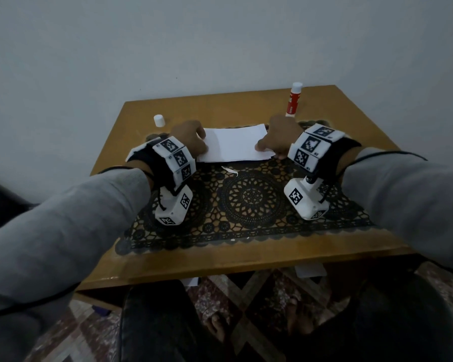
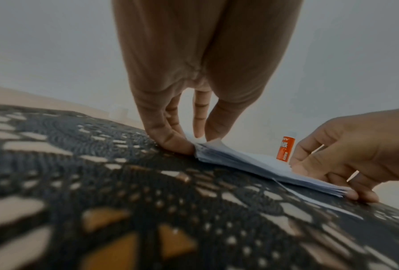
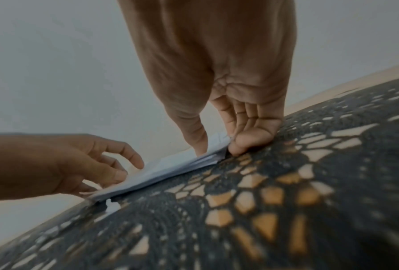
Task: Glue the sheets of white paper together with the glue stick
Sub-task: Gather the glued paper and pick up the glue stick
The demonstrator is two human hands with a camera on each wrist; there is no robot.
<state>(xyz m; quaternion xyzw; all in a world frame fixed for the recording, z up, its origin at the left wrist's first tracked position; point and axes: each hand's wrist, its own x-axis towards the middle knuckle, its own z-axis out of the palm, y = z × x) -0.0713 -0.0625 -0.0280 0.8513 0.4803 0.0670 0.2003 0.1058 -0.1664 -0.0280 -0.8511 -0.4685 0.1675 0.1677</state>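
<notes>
A stack of white paper sheets (image 1: 236,146) lies on the far edge of a black lace mat (image 1: 249,202), and its top sheet sits slightly askew. My left hand (image 1: 200,147) pinches the stack's left end, thumb at the near edge and fingers on top (image 2: 194,142). At the right end my right hand (image 1: 266,150) grips it, thumb on top and fingers curled against the edge (image 3: 217,148). The paper stack (image 2: 240,164) (image 3: 170,169) stays flat between both hands. A red-and-white glue stick (image 1: 293,100) (image 2: 286,148) stands upright and uncapped behind my right hand.
The glue stick's white cap (image 1: 159,120) stands at the back left of the wooden table (image 1: 220,259). A small paper scrap (image 1: 229,170) lies on the mat just in front of the stack. A plain wall is close behind the table. My knees sit below the front edge.
</notes>
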